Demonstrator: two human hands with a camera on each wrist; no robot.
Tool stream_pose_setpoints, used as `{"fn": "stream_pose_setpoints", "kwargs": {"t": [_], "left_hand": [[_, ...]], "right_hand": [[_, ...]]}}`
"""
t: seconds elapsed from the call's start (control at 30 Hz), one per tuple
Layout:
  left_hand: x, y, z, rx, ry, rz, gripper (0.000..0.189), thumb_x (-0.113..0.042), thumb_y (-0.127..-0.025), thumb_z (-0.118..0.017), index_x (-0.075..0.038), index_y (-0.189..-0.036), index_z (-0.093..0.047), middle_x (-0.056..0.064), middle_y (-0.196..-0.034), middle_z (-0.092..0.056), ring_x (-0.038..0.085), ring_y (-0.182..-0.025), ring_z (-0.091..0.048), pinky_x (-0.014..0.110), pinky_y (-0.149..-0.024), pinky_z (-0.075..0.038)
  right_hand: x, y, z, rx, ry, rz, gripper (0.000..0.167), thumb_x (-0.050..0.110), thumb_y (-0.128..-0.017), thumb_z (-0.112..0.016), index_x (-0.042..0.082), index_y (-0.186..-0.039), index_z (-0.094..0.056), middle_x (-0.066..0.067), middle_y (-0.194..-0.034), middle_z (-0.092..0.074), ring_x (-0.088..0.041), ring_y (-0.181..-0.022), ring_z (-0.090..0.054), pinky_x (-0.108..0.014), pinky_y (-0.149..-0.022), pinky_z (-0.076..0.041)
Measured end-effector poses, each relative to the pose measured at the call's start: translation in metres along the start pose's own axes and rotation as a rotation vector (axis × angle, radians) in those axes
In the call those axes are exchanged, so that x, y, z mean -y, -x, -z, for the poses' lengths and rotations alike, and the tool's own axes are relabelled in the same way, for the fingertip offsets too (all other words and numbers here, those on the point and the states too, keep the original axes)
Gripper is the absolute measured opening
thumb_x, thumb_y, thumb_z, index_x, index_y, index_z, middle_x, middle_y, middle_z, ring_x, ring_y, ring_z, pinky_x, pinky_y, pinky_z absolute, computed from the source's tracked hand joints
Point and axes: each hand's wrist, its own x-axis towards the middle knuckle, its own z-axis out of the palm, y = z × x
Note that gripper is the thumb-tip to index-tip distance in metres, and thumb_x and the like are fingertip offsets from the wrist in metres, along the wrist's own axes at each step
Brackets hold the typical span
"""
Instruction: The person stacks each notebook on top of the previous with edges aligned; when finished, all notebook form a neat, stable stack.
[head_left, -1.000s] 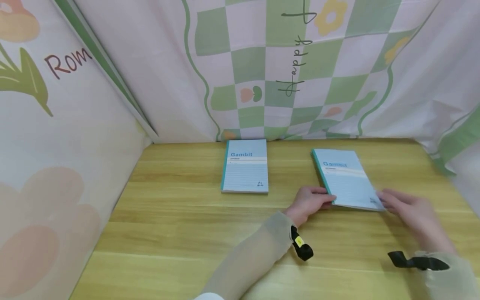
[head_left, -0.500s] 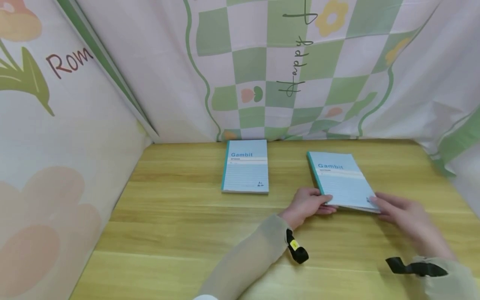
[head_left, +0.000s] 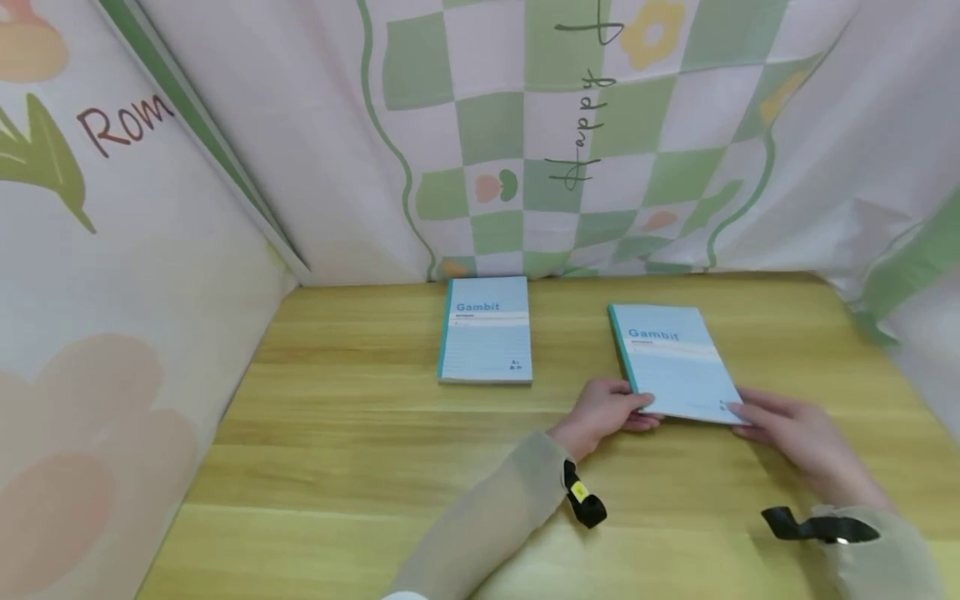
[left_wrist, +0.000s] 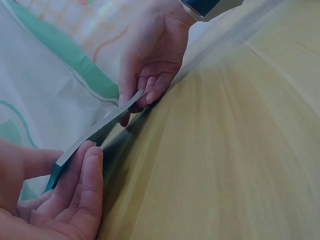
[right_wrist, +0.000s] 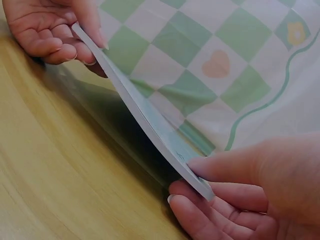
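A light blue notebook (head_left: 675,362) with a teal spine and the word Gambit is held between both hands at the right of the table. My left hand (head_left: 603,412) pinches its near left corner, thumb on the cover and fingers beneath. At the near right corner my right hand (head_left: 798,429) pinches it the same way. In the right wrist view the notebook's near edge (right_wrist: 142,122) is raised off the wood and bows slightly. A second, matching notebook (head_left: 486,333) lies flat to the left, by the back edge, touched by neither hand.
The wooden table (head_left: 337,467) runs up to a green-checked curtain (head_left: 555,125) at the back. A white printed panel (head_left: 135,275) closes off the left side. Black straps hang from both wrists.
The held notebook has shifted a little left and toward me, with both hands. My right thumb has come onto its near right corner. The other notebook stays put on the table.
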Motion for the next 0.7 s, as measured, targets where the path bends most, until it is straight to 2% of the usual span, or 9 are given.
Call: {"fn": "stream_pose_setpoints", "kwargs": {"t": [0.03, 0.1, 0.2, 0.27, 0.33, 0.4, 0.5, 0.6, 0.7], "left_hand": [[0.0003, 0.0000, 0.0000, -0.004, 0.000, -0.001, 0.023, -0.003, -0.096, -0.070, 0.010, -0.114, -0.065, 0.016, -0.078, -0.072, 0.031, -0.079, -0.075, 0.030, -0.067, -0.061], [0.0001, 0.0010, 0.0004, -0.010, -0.003, -0.004, 0.018, -0.003, -0.096, -0.070, 0.008, -0.109, -0.066, 0.016, -0.077, -0.072, 0.031, -0.078, -0.075, 0.030, -0.067, -0.061], [-0.0003, 0.0028, 0.0010, -0.014, -0.021, 0.003, 0.016, -0.004, -0.096, -0.070, 0.007, -0.107, -0.067, 0.015, -0.077, -0.072, 0.030, -0.078, -0.075, 0.030, -0.067, -0.061], [-0.0008, 0.0035, 0.0011, -0.014, -0.030, 0.006, 0.022, -0.004, -0.096, -0.070, 0.009, -0.112, -0.065, 0.014, -0.078, -0.072, 0.029, -0.078, -0.075, 0.030, -0.068, -0.061], [-0.0010, 0.0031, 0.0003, -0.020, -0.037, 0.012, 0.031, -0.005, -0.096, -0.070, 0.012, -0.121, -0.062, 0.013, -0.079, -0.072, 0.028, -0.078, -0.075, 0.030, -0.069, -0.061], [-0.0008, 0.0026, -0.0005, -0.021, -0.038, 0.012, 0.038, -0.005, -0.096, -0.070, 0.013, -0.127, -0.059, 0.013, -0.080, -0.072, 0.028, -0.078, -0.075, 0.030, -0.070, -0.061], [-0.0008, 0.0019, -0.0008, -0.022, -0.042, 0.010, 0.037, -0.005, -0.096, -0.071, 0.013, -0.127, -0.059, 0.013, -0.080, -0.072, 0.028, -0.078, -0.075, 0.031, -0.069, -0.061], [-0.0004, 0.0020, -0.0001, -0.021, -0.048, 0.004, 0.034, -0.005, -0.096, -0.071, 0.012, -0.124, -0.061, 0.012, -0.080, -0.071, 0.028, -0.077, -0.075, 0.031, -0.069, -0.061], [-0.0009, 0.0025, 0.0025, -0.019, -0.069, -0.012, 0.023, -0.005, -0.096, -0.071, 0.009, -0.114, -0.066, 0.012, -0.078, -0.071, 0.027, -0.076, -0.074, 0.030, -0.068, -0.061]], "right_hand": [[0.0005, 0.0000, -0.0003, -0.001, -0.003, -0.001, 0.076, 0.029, -0.101, -0.068, -0.016, -0.149, -0.031, 0.010, -0.117, -0.064, -0.002, -0.092, -0.068, -0.027, -0.081, -0.059], [0.0014, 0.0005, -0.0027, -0.011, 0.034, 0.013, 0.074, 0.029, -0.101, -0.067, -0.017, -0.148, -0.032, -0.007, -0.125, -0.065, -0.001, -0.091, -0.068, -0.027, -0.080, -0.059], [0.0020, 0.0016, -0.0056, -0.025, 0.102, 0.010, 0.074, 0.033, -0.102, -0.066, -0.016, -0.148, -0.035, -0.027, -0.141, -0.050, -0.001, -0.090, -0.068, -0.025, -0.079, -0.058], [0.0011, 0.0017, -0.0061, -0.036, 0.110, 0.015, 0.073, 0.033, -0.101, -0.066, -0.015, -0.148, -0.036, -0.024, -0.138, -0.054, 0.000, -0.090, -0.068, -0.025, -0.079, -0.058], [0.0002, 0.0011, -0.0054, -0.046, 0.094, 0.012, 0.075, 0.034, -0.100, -0.068, -0.014, -0.148, -0.037, -0.009, -0.130, -0.062, 0.001, -0.091, -0.068, -0.024, -0.079, -0.058], [-0.0004, 0.0014, -0.0048, -0.057, 0.085, 0.018, 0.074, 0.034, -0.099, -0.069, -0.014, -0.147, -0.039, -0.001, -0.127, -0.062, 0.001, -0.091, -0.068, -0.025, -0.079, -0.058], [0.0021, 0.0025, -0.0053, -0.055, 0.105, 0.010, 0.076, 0.035, -0.100, -0.068, -0.014, -0.148, -0.037, -0.016, -0.134, -0.059, 0.001, -0.090, -0.068, -0.024, -0.078, -0.058], [0.0050, 0.0045, -0.0074, -0.055, 0.121, -0.002, 0.076, 0.036, -0.101, -0.066, -0.015, -0.148, -0.036, -0.032, -0.145, -0.043, 0.000, -0.090, -0.068, -0.025, -0.078, -0.059], [0.0077, 0.0063, -0.0095, -0.067, 0.169, -0.011, 0.078, 0.041, -0.101, -0.065, -0.013, -0.149, -0.036, -0.035, -0.146, -0.042, -0.002, -0.088, -0.068, -0.024, -0.076, -0.059]]}}
